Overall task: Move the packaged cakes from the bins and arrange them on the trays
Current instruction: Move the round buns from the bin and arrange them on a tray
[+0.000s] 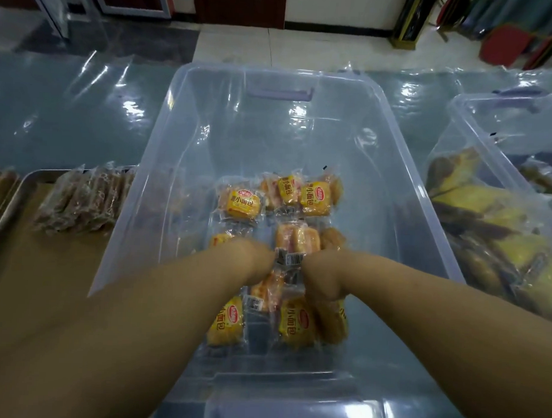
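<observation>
A large clear plastic bin (190, 118) stands in front of me. On its floor lie several packaged cakes (241, 204) in clear wrappers with yellow labels. Both my arms reach down into the bin. My left hand (251, 258) and my right hand (324, 271) are side by side in the middle of the pile, fingers curled down onto the packaged cakes. A wrapper edge with barcodes (290, 258) shows between them. The fingertips are hidden, so how many packs each hand grips is unclear. A metal tray (20, 246) at the left holds a row of brown packaged cakes (84, 199).
A second clear bin (468, 121) at the right holds yellow and brown packs (499, 223). Another tray's edge (0, 183) shows at the far left. Shiny plastic sheeting (68, 107) covers the table. Red chairs (505, 45) stand on the floor beyond.
</observation>
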A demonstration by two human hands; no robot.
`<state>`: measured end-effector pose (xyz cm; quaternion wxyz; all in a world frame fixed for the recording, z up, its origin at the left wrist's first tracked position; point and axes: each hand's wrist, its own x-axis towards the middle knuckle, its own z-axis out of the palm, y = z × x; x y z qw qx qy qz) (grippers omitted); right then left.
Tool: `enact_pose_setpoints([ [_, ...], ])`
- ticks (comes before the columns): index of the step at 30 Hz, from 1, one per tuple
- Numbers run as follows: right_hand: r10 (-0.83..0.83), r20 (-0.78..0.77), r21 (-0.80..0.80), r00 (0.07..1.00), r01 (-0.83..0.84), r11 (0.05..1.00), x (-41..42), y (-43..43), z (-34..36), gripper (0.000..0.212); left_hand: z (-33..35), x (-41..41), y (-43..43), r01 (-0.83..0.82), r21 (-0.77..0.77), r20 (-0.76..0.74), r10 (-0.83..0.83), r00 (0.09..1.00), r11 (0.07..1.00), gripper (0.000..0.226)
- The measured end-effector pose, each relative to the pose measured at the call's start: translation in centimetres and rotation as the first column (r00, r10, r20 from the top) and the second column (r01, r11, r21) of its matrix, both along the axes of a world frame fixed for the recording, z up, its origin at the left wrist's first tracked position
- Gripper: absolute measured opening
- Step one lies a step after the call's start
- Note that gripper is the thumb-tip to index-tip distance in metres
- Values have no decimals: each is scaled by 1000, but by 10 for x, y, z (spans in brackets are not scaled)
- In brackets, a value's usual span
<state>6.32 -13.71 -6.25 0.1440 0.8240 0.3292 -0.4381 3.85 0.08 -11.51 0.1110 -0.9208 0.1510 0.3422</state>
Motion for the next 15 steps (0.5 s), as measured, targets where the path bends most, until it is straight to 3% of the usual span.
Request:
enact_pose_setpoints([
  [1, -5, -72, -23, 997, 3, 1000, -1, 1, 4, 5, -1, -1, 1, 19, 2, 14, -19, 1000, 1000, 34],
  [4, 49, -162, -59, 986, -59, 996, 1, 1, 10, 55, -2, -2, -2, -12, -38, 11, 13, 1000, 999, 42],
  [6, 68, -153, 12, 986, -67, 998, 3, -1, 11, 63, -2, 0, -4, -94, -57, -1, 94, 996, 994, 45],
  [11, 67, -39, 150, 997, -60, 987, -3, -6, -3, 44, 2, 6, -4, -135, 4, -37, 136, 990, 991, 36],
  [15, 110, 25, 198, 994, -113, 974, -5, -5, -4, 32, 14, 12, 0, -194, 31, -54, 195, 979, 981, 40],
])
